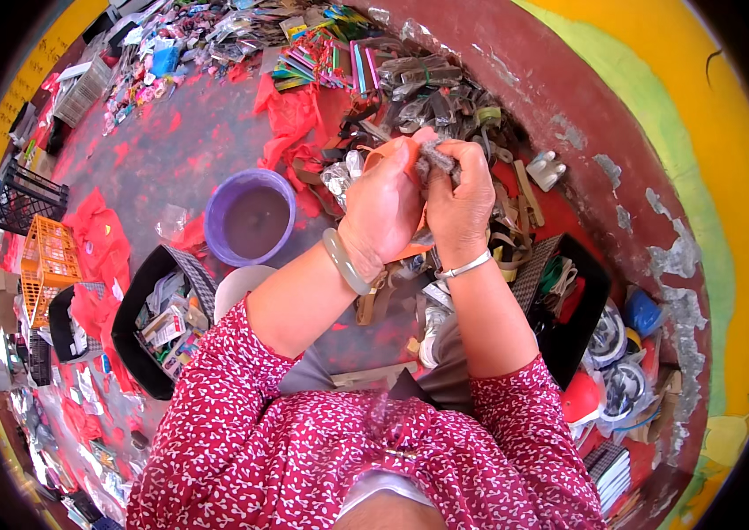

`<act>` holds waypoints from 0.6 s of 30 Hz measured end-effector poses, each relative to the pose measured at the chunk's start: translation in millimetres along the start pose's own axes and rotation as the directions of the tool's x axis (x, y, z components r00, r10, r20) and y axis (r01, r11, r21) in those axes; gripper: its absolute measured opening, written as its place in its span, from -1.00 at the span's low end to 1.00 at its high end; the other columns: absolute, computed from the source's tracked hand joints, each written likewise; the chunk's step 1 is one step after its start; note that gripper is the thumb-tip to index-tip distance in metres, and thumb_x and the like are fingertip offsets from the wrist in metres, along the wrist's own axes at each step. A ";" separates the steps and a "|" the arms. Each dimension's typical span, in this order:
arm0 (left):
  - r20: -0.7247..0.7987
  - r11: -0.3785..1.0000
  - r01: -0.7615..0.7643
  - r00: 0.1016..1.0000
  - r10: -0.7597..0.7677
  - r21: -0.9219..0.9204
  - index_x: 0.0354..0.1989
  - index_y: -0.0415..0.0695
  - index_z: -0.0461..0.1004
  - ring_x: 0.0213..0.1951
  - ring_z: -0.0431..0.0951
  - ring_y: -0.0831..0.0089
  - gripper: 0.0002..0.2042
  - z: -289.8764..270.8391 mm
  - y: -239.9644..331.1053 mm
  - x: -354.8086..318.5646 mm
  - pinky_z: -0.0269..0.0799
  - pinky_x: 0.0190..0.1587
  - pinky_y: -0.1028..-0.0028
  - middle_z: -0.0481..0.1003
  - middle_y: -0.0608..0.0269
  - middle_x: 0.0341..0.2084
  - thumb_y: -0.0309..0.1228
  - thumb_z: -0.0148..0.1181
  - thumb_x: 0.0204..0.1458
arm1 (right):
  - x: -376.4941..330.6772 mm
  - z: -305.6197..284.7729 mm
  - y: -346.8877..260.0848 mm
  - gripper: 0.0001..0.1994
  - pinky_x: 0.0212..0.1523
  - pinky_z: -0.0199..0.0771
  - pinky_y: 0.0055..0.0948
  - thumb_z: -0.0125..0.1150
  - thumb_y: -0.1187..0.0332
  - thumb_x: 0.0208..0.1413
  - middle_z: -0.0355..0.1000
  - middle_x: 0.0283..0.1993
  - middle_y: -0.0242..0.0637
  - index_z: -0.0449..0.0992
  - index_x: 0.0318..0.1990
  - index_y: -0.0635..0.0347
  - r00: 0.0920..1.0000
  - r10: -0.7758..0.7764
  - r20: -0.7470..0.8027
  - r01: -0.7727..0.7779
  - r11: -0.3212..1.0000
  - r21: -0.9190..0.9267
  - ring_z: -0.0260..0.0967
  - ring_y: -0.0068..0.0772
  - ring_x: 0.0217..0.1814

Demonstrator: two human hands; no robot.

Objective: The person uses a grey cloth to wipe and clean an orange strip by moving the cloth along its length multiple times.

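Observation:
Both hands are raised close together in front of me, above the pile on the floor. My left hand (380, 208) is closed around an orange, thin-looking item (412, 166); its edges show past the fingers, and its kind is unclear. In my right hand (464, 199), the thumb and bent fingers pinch a crumpled grey, fuzzy wad (437, 159) that looks like a rag or scouring pad. The wad presses against the orange item. A small pink bit (425, 135) shows at the top between the hands. My palms hide much of what they hold.
A purple basin (212, 231) with murky water stands left of my hands. Black boxes of small goods (146, 353) (582, 340) flank my knees. Ahead lies a heap of packaged goods (432, 84). Orange crates (45, 265) stand far left; a peeling wall (648, 221) curves along the right.

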State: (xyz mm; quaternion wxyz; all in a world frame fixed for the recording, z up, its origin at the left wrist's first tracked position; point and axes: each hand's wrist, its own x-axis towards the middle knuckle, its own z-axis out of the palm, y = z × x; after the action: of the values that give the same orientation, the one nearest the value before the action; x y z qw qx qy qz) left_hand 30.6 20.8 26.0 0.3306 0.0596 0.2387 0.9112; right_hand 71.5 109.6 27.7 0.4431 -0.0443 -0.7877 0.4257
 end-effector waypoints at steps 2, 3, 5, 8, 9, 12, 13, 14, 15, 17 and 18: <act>-0.038 0.999 -0.010 0.999 0.011 0.031 0.21 -0.30 0.14 0.22 0.20 0.28 -0.49 6.0 5.1 1.5 0.02 0.30 0.30 0.22 0.04 0.18 -0.19 -0.09 0.19 | -3.6 -2.6 -5.9 -0.74 -0.12 0.32 -0.23 0.07 0.72 -0.22 0.37 -0.29 -0.10 0.37 -0.31 0.22 0.996 -0.055 0.071 0.060 0.995 -0.082 0.30 -0.03 -0.18; 0.011 1.000 -0.015 1.000 0.015 -0.020 0.20 -0.29 0.14 0.22 0.19 0.27 -0.49 1.0 8.1 7.5 0.03 0.29 0.31 0.22 0.06 0.18 -0.18 -0.09 0.20 | -6.6 -2.9 -12.0 -0.73 -0.12 0.32 -0.22 0.07 0.72 -0.23 0.37 -0.28 -0.10 0.37 -0.32 0.22 0.979 -0.158 0.126 0.169 0.982 -0.082 0.30 -0.02 -0.17; 0.001 0.999 -0.037 0.999 0.037 0.024 0.21 -0.29 0.13 0.23 0.18 0.27 -0.48 0.2 4.3 5.5 0.02 0.30 0.31 0.22 0.06 0.18 -0.17 -0.09 0.20 | -7.8 -1.1 -10.9 -0.73 -0.12 0.32 -0.21 0.05 0.72 -0.25 0.37 -0.28 -0.09 0.37 -0.33 0.22 0.946 -0.291 0.146 0.306 0.947 -0.099 0.30 0.00 -0.17; 0.014 1.000 0.001 1.000 -0.001 0.013 0.23 -0.29 0.10 0.25 0.15 0.27 -0.47 1.9 -1.2 -0.7 -0.01 0.31 0.30 0.21 0.05 0.19 -0.17 -0.12 0.21 | 3.6 -3.8 -0.6 -0.72 -0.12 0.32 -0.19 0.04 0.72 -0.25 0.37 -0.29 -0.10 0.36 -0.31 0.22 0.999 -0.050 0.018 0.052 0.996 -0.068 0.30 0.00 -0.17; 0.026 1.000 0.024 0.999 -0.024 -0.001 0.23 -0.29 0.10 0.25 0.15 0.27 -0.47 0.8 -1.4 -1.6 -0.01 0.31 0.30 0.21 0.05 0.19 -0.17 -0.12 0.21 | 2.5 -4.3 0.0 -0.73 -0.15 0.33 -0.19 0.05 0.71 -0.22 0.37 -0.30 -0.10 0.35 -0.31 0.22 1.000 -0.022 -0.001 0.021 0.995 -0.102 0.31 0.00 -0.19; 0.029 0.999 -0.031 0.999 0.031 0.010 0.23 -0.30 0.09 0.24 0.18 0.28 -0.49 2.9 6.6 8.2 -0.01 0.32 0.30 0.21 0.06 0.19 -0.18 -0.16 0.23 | -6.3 -2.7 -9.9 -0.76 -0.19 0.35 -0.21 0.07 0.70 -0.18 0.37 -0.32 -0.09 0.35 -0.31 0.22 0.951 -0.287 0.118 0.300 0.946 -0.120 0.33 0.02 -0.24; 0.027 0.999 -0.042 0.999 0.041 0.032 0.24 -0.31 0.08 0.25 0.16 0.28 -0.48 3.7 5.2 5.5 -0.02 0.32 0.30 0.19 0.04 0.21 -0.18 -0.17 0.23 | -8.3 -2.8 -13.1 -0.77 -0.20 0.34 -0.20 0.08 0.70 -0.19 0.36 -0.32 -0.12 0.35 -0.33 0.22 0.949 -0.279 0.149 0.299 0.946 -0.129 0.32 0.00 -0.23; 0.025 0.997 -0.053 0.998 0.052 0.054 0.24 -0.31 0.07 0.26 0.15 0.28 -0.48 4.8 2.9 1.8 -0.03 0.33 0.29 0.17 0.03 0.22 -0.18 -0.17 0.23 | -6.3 -3.6 -10.0 -0.76 -0.19 0.33 -0.19 0.08 0.70 -0.21 0.36 -0.32 -0.13 0.35 -0.33 0.22 0.975 -0.196 0.107 0.209 0.970 -0.125 0.32 -0.01 -0.22; 0.057 0.998 -0.025 0.998 0.022 0.058 0.25 -0.31 0.06 0.27 0.14 0.27 -0.47 3.9 0.0 -1.4 -0.04 0.33 0.29 0.16 0.02 0.23 -0.18 -0.18 0.23 | -1.1 -5.4 -4.0 -0.75 -0.18 0.32 -0.18 0.07 0.70 -0.22 0.36 -0.32 -0.15 0.35 -0.34 0.21 0.992 -0.111 0.065 0.118 0.986 -0.117 0.31 -0.02 -0.20; 0.126 0.998 0.015 0.992 -0.023 0.059 0.25 -0.32 0.04 0.28 0.12 0.27 -0.47 5.3 -4.3 -2.8 -0.05 0.33 0.29 0.15 0.01 0.24 -0.18 -0.19 0.24 | 4.3 -8.2 0.0 -0.74 -0.15 0.30 -0.16 0.07 0.71 -0.27 0.35 -0.34 -0.19 0.35 -0.35 0.21 0.997 0.079 0.004 -0.078 0.985 -0.151 0.30 -0.06 -0.16; 0.095 0.999 0.004 0.995 -0.009 0.053 0.25 -0.31 0.05 0.27 0.14 0.27 -0.47 6.4 -2.2 -1.3 -0.04 0.33 0.30 0.17 0.03 0.23 -0.18 -0.18 0.23 | 2.9 -8.2 -2.8 -0.74 -0.15 0.30 -0.17 0.07 0.70 -0.27 0.35 -0.34 -0.19 0.35 -0.35 0.21 0.999 -0.029 0.037 0.035 0.986 -0.163 0.30 -0.06 -0.17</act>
State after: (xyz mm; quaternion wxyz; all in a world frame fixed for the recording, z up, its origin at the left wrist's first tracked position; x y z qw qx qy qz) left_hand 34.5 23.9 30.7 0.3427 0.1106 0.2467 0.8997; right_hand 76.7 114.3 33.7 0.4311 -0.0604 -0.8281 0.3532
